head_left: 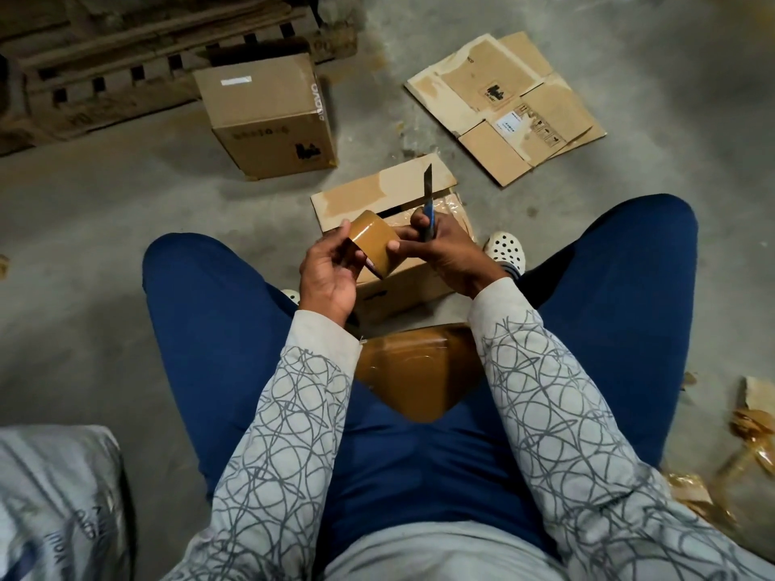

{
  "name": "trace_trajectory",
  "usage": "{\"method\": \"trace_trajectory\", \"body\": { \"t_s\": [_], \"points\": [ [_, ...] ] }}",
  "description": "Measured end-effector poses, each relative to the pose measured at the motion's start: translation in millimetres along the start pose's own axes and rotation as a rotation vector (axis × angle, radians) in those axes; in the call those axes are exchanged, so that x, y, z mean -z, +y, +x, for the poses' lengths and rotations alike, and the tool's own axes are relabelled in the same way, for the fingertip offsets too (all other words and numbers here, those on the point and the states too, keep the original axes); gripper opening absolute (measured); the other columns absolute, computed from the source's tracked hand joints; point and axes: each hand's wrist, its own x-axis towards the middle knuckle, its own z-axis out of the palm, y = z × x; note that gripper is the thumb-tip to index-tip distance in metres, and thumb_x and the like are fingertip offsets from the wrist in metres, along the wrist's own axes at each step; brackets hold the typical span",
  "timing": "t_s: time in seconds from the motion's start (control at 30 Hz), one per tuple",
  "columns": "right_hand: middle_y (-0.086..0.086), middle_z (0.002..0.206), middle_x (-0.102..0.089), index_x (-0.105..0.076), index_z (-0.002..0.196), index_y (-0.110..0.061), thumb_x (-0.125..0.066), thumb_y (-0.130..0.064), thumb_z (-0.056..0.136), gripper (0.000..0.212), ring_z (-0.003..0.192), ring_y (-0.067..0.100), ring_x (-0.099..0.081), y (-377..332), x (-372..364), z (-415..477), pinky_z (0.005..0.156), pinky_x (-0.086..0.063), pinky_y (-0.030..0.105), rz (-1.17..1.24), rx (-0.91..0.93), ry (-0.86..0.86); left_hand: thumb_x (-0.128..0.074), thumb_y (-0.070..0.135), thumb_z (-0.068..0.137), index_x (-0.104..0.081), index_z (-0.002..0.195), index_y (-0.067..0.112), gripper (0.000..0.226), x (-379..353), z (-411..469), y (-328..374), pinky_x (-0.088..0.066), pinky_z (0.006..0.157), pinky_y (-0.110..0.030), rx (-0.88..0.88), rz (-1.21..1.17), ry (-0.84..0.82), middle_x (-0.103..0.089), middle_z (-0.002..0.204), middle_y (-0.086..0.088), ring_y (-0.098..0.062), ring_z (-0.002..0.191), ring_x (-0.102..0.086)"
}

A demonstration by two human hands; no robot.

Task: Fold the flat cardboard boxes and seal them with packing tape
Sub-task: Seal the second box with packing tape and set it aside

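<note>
Observation: your left hand grips the roll of brown packing tape, fingers curled over its outer face. Your right hand is clamped round the handle of a blue utility knife, with the blade out and pointing up and away from you. The two hands are close together above the box in work, which stands on the concrete floor between your feet.

Condition of work: brown tape already lies across part of the box top. The far flap is not down, and a dark gap shows at its hinge. I cannot tell whether a strand runs from the roll to the box.

Handling assessment:
- The roll is probably light and rigid, with a slick outer face. Hold it through the core or by its edges, not by the face.
- The free end of the tape will cling to itself, so keep it taut before cutting.
- The corrugated panels are likely stiff across the flutes but will crease at the scored folds. Press the flaps down near the fold lines.
- The exposed blade sits near your left fingertips. Cut away from them.

Surroundings: one assembled box stands further off. The flat cardboard boxes lie beyond it to the right, awaiting folding.
</note>
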Motion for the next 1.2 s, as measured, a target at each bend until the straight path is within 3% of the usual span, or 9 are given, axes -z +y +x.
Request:
{"method": "trace_trajectory", "body": {
  "t_s": [0.17,0.27,0.33,0.4,0.53,0.7,0.83,0.97,1.2],
  "points": [
    [-0.005,0.075,-0.071,-0.039,0.081,-0.021,-0.065,0.008,0.088,0.039,0.092,0.012,-0.069,0,1,-2,0.103,-0.047,0.05,-0.042,0.005,-0.038,-0.073,0.008,0.086,-0.059,0.114,0.007,0.032,-1,2,4,-0.051,0.056,-0.022,-0.007,0.015,0.023,-0.062,0.112,-0.013,-0.021,0.086,-0.062],
    [-0.002,0.08,-0.072,-0.039,0.08,-0.022,-0.065,0.007,0.089,0.04,0.103,0.018,-0.068,0,4,-2,0.1,-0.048,0.044,-0.069,0.007,0.003,-0.069,0.027,0.091,-0.068,0.102,0.016,0.016,1,6,-6,-0.054,0.061,-0.031,-0.301,0.558,0.085,-0.068,0.103,-0.005,-0.019,0.082,-0.063],
    [0.0,0.083,-0.074,-0.039,0.081,-0.023,-0.065,0.006,0.089,0.04,0.107,0.022,-0.067,1,5,-1,0.1,-0.048,0.045,-0.083,0.02,0.031,-0.063,0.046,0.092,-0.074,0.108,0.03,0.026,5,11,-12,-0.056,0.077,-0.038,-0.518,0.956,0.1,-0.063,0.109,0.0,-0.017,0.094,-0.061],
    [0.002,0.086,-0.075,-0.039,0.081,-0.023,-0.065,0.006,0.09,0.04,0.106,0.023,-0.067,1,4,-1,0.102,-0.046,0.051,-0.08,0.035,0.068,-0.054,0.044,0.097,-0.069,0.123,0.033,0.032,7,13,-17,-0.05,0.093,-0.039,-0.728,1.252,0.014,-0.055,0.121,-0.002,-0.018,0.112,-0.051],
    [0.011,0.096,-0.076,-0.038,0.081,-0.021,-0.064,0.008,0.089,0.04,0.104,0.032,-0.068,3,1,1,0.101,-0.046,0.059,-0.017,0.083,0.2,-0.049,0.034,0.098,-0.055,0.14,0.031,0.042,5,4,-31,-0.043,0.098,-0.038,-1.148,1.607,-0.132,-0.05,0.143,-0.006,-0.025,0.125,-0.044],
    [0.037,0.111,-0.065,-0.037,0.082,-0.02,-0.071,-0.001,0.081,0.039,0.112,0.044,-0.065,2,2,1,0.1,-0.046,0.065,0.02,0.108,0.256,-0.054,0.024,0.097,-0.057,0.138,0.018,0.042,3,1,-42,-0.048,0.095,-0.042,-1.276,1.599,-0.184,-0.057,0.14,-0.006,-0.027,0.123,-0.051],
    [0.026,0.1,-0.068,-0.039,0.081,-0.022,-0.072,-0.007,0.079,0.036,0.11,0.038,-0.067,4,1,3,0.103,-0.045,0.062,-0.075,0.116,0.246,-0.055,0.022,0.099,-0.064,0.128,0.011,0.032,3,4,-36,-0.05,0.092,-0.036,-1.245,1.48,-0.135,-0.063,0.129,-0.008,-0.024,0.117,-0.053],
    [0.025,0.107,-0.071,-0.04,0.081,-0.021,-0.07,-0.001,0.084,0.036,0.109,0.033,-0.069,7,1,6,0.102,-0.048,0.059,-0.147,0.132,0.26,-0.067,0.017,0.092,-0.071,0.112,0.009,0.022,4,4,-33,-0.05,0.081,-0.03,-1.279,1.429,-0.094,-0.067,0.115,-0.009,-0.023,0.104,-0.06],
    [0.001,0.086,-0.067,-0.038,0.081,-0.021,-0.07,0.001,0.086,0.039,0.097,0.022,-0.069,12,-2,6,0.091,-0.055,0.041,-0.286,0.123,0.292,-0.071,0.017,0.088,-0.072,0.096,0.012,0.01,7,12,-28,-0.057,0.073,-0.042,-1.117,1.322,-0.112,-0.062,0.101,-0.004,-0.019,0.091,-0.062]
  ]
}}
